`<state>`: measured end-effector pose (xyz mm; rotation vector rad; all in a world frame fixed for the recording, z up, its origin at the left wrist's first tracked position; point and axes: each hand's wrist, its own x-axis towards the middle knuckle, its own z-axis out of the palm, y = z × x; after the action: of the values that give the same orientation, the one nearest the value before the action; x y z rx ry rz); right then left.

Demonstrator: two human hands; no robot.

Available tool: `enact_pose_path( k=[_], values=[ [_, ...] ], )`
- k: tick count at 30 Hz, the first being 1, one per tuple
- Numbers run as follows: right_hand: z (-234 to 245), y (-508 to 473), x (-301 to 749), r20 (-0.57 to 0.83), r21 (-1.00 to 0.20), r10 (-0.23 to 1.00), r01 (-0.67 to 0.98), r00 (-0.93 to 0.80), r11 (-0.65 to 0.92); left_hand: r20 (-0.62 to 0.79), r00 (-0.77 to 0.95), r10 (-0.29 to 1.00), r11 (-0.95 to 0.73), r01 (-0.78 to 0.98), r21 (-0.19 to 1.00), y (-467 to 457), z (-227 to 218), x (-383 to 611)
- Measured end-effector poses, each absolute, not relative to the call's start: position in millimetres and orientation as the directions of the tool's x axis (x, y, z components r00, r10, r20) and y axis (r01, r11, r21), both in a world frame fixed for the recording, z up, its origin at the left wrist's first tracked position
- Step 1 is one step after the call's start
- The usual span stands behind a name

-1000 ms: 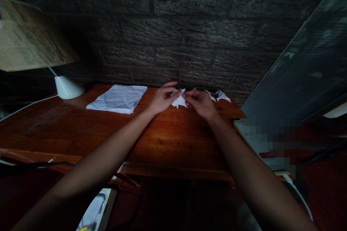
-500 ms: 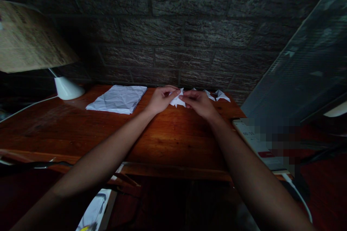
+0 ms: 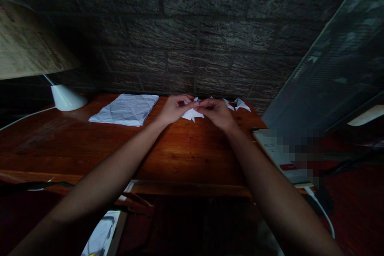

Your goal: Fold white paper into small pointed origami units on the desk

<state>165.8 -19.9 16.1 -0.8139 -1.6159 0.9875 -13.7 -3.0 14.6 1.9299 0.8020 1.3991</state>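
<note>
Over the back of the wooden table, my left hand (image 3: 175, 110) and my right hand (image 3: 216, 112) meet at a piece of folded white paper (image 3: 192, 115) with pointed corners. Both thumbs and fingers pinch it near its upper part, and my hands hide some of its edges. Just beyond my right hand lie more small folded paper pieces (image 3: 242, 105) by the wall, one partly covered by the hand. To the left of my left hand rests a stack of creased white paper sheets (image 3: 127, 110).
A lamp with a white base (image 3: 66, 98) stands at the left of the wooden table (image 3: 180, 160). At the right edge lies a tablet-like device (image 3: 280, 156) with a white cable (image 3: 325, 210). A dark brick wall (image 3: 180, 36) rises behind. Below the table is a white box (image 3: 103, 232).
My fingertips have come closer together on the folded paper, and the paper's angle has shifted slightly. The whole view has drifted a little, so everything sits somewhat further left.
</note>
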Motion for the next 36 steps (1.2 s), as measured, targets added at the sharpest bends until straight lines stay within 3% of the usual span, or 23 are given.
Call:
enact_pose_path(
  k=[7, 13, 20, 26, 32, 36],
  values=[
    [20, -21, 174, 0.299, -0.936, 0.917, 0.104, -0.264, 0.335, 0.562, 0.150, 0.813, -0.578, 0.104, 0.809, -2, 13, -9],
    [23, -23, 175, 0.338, -0.930, 0.916, 0.073, -0.214, 0.360, 0.434, 0.326, 0.840, -0.472, 0.044, 0.881, -1, 15, -16],
    [21, -21, 178, 0.306, -0.942, 0.921, 0.062, -0.242, 0.329, 0.521, 0.280, 0.806, -0.556, 0.057, 0.829, 0, 12, -14],
    [22, -20, 178, 0.333, -0.937, 0.917, 0.030, -0.220, 0.347, 0.499, 0.220, 0.838, -0.526, 0.079, 0.847, 0, 9, -11],
    [21, -18, 179, 0.317, -0.941, 0.936, 0.072, -0.154, 0.330, 0.477, 0.351, 0.806, -0.527, 0.060, 0.848, -2, 14, -15],
    [21, -18, 180, 0.331, -0.932, 0.930, 0.102, -0.158, 0.349, 0.467, 0.346, 0.814, -0.518, 0.067, 0.853, -4, 14, -14]
  ],
)
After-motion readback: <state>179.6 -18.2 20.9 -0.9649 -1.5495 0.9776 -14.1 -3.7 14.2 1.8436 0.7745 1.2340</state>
